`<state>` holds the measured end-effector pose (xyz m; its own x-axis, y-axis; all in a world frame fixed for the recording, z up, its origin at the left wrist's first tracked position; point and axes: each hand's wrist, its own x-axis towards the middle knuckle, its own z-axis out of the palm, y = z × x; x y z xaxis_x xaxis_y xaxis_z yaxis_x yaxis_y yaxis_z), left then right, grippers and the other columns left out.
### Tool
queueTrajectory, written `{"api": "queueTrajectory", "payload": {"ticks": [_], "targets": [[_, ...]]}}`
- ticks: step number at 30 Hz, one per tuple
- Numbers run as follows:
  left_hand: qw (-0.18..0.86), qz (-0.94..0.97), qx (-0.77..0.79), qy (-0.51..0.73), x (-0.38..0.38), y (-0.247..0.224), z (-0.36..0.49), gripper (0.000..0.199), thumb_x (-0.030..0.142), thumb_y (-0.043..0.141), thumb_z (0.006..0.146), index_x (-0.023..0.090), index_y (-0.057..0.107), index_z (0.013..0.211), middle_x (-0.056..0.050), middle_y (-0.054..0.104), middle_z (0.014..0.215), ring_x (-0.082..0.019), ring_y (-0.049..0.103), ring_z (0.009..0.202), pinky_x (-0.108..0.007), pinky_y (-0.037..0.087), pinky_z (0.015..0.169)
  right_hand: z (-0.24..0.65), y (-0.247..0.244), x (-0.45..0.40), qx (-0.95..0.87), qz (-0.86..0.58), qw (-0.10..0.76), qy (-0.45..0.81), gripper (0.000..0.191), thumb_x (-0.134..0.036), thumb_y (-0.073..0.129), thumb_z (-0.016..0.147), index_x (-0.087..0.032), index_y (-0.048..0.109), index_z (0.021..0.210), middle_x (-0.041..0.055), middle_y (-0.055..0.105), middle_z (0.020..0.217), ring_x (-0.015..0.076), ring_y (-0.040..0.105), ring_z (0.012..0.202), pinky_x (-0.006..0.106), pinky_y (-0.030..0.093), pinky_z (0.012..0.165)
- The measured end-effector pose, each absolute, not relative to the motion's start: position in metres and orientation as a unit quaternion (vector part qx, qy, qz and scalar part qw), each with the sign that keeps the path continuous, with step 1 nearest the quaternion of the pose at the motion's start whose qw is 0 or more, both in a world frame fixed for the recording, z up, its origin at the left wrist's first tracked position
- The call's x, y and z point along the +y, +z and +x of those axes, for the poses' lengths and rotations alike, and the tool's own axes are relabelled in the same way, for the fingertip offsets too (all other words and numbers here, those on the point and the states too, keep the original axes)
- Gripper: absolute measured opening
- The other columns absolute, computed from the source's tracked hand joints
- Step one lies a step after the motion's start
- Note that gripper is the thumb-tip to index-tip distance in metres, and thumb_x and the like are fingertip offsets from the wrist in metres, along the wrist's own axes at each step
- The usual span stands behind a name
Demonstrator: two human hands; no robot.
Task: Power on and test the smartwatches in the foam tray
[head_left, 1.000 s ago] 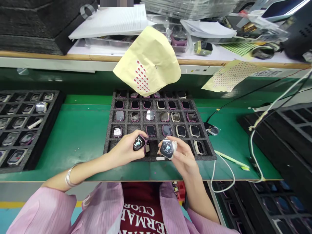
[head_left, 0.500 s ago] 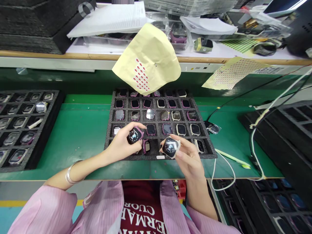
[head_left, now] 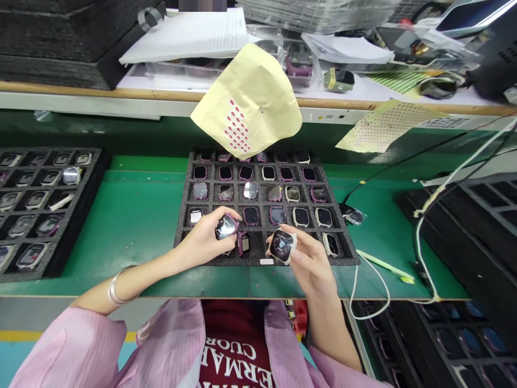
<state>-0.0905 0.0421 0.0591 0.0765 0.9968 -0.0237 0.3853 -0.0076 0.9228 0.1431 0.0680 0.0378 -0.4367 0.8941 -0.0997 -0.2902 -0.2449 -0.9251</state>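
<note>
My left hand (head_left: 205, 235) grips a purple-cased watch (head_left: 226, 227) between thumb and fingers; its screen is tilted and catches a bright reflection. My right hand (head_left: 311, 257) grasps a white-cased watch (head_left: 281, 245) by its edges, screen up, with a lit dial-like display. Both watches are held over the near rows of a dark foam tray (head_left: 345, 260), well apart from each other.

Just right of my left hand, a purple watch with a lit screen (head_left: 244, 243) stands in a near-row compartment. Right of my right hand, a pale-cased watch (head_left: 330, 244) leans in the near right corner compartment. A white label (head_left: 266, 262) sits on the near rim. The tray rests on a green bench (head_left: 139, 215); a second foam tray (head_left: 54, 269) of watches lies at the left. A yellow sheet (head_left: 252, 89) with red arrow stickers overhangs the far rows.
</note>
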Motion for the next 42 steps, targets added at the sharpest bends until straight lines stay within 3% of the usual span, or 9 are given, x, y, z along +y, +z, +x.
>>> {"api": "queueTrajectory", "payload": {"ticks": [9,17,22,24,27,30,32,36,42], "targets": [[0.408,0.63,0.562,0.348,0.042,0.06,-0.092,0.023,0.013,0.053,0.077,0.018,0.052,0.099,-0.002,0.06,0.094,-0.017,0.056,0.086,-0.029,0.045,0.08,0.142,0.037,0.073,-0.478,-0.343,0.399,0.703,0.039,-0.037,0.074,0.077,-0.027,0.07,0.114,0.0075,0.074,0.095,0.0288,0.068,0.09,0.044,0.053,0.081],[0.422,0.638,0.546,0.342,0.03,0.067,-0.09,0.034,0.015,0.055,0.079,0.02,0.048,0.112,-0.002,0.06,0.096,-0.017,0.058,0.086,-0.027,0.046,0.078,0.145,0.041,0.069,-0.491,-0.339,0.396,0.698,0.041,-0.04,0.075,0.076,-0.027,0.07,0.114,0.0077,0.074,0.094,0.0298,0.068,0.087,0.045,0.054,0.078],[0.414,0.623,0.563,0.353,0.032,0.066,-0.091,0.024,0.016,0.056,0.078,0.02,0.052,0.101,-0.001,0.06,0.093,-0.016,0.058,0.084,-0.027,0.047,0.075,0.143,0.043,0.068,-0.477,-0.342,0.393,0.708,0.04,-0.037,0.075,0.077,-0.025,0.069,0.115,0.0084,0.074,0.096,0.0286,0.068,0.088,0.043,0.054,0.079],[0.453,0.589,0.56,0.367,0.034,0.065,-0.091,0.032,0.018,0.06,0.078,0.02,0.051,0.108,-0.002,0.06,0.094,-0.015,0.059,0.08,-0.027,0.048,0.071,0.141,0.045,0.068,-0.463,-0.333,0.385,0.726,0.043,-0.036,0.071,0.08,-0.024,0.065,0.121,0.0088,0.073,0.099,0.0273,0.069,0.088,0.043,0.054,0.081],[0.608,0.476,0.513,0.376,0.036,0.064,-0.088,0.049,0.023,0.065,0.076,0.018,0.045,0.12,0.0,0.06,0.081,-0.014,0.059,0.063,-0.027,0.049,0.059,0.139,0.048,0.069,-0.445,-0.323,0.347,0.76,0.049,-0.033,0.065,0.086,-0.025,0.055,0.134,0.0093,0.072,0.104,0.026,0.069,0.09,0.044,0.052,0.086],[0.702,0.359,0.452,0.417,0.035,0.062,-0.085,0.047,0.02,0.063,0.076,0.016,0.046,0.119,-0.003,0.062,0.084,-0.017,0.064,0.072,-0.029,0.052,0.062,0.138,0.046,0.071,-0.435,-0.313,0.32,0.781,0.048,-0.036,0.061,0.09,-0.024,0.052,0.136,0.0109,0.071,0.111,0.0261,0.068,0.095,0.045,0.051,0.089],[0.716,0.317,0.431,0.447,0.033,0.061,-0.083,0.044,0.017,0.061,0.074,0.017,0.049,0.117,-0.006,0.062,0.095,-0.019,0.065,0.082,-0.031,0.054,0.067,0.138,0.043,0.071,-0.44,-0.297,0.316,0.786,0.052,-0.039,0.064,0.088,-0.022,0.051,0.136,0.0123,0.069,0.115,0.0275,0.066,0.102,0.046,0.051,0.092],[0.728,0.285,0.415,0.466,0.028,0.058,-0.081,0.047,0.012,0.057,0.072,0.018,0.051,0.118,-0.005,0.062,0.093,-0.02,0.065,0.087,-0.035,0.056,0.074,0.135,0.039,0.067,-0.479,-0.304,0.328,0.755,0.074,-0.029,0.08,0.075,-0.023,0.045,0.14,0.0126,0.066,0.121,0.0274,0.065,0.106,0.047,0.051,0.095],[0.736,0.289,0.389,0.472,0.024,0.052,-0.079,0.055,0.008,0.052,0.07,0.02,0.048,0.123,-0.007,0.063,0.107,-0.022,0.067,0.094,-0.039,0.057,0.082,0.13,0.04,0.062,-0.536,-0.324,0.345,0.699,0.065,-0.017,0.075,0.081,-0.024,0.046,0.138,0.0102,0.069,0.117,0.0253,0.065,0.109,0.046,0.047,0.101]]}}
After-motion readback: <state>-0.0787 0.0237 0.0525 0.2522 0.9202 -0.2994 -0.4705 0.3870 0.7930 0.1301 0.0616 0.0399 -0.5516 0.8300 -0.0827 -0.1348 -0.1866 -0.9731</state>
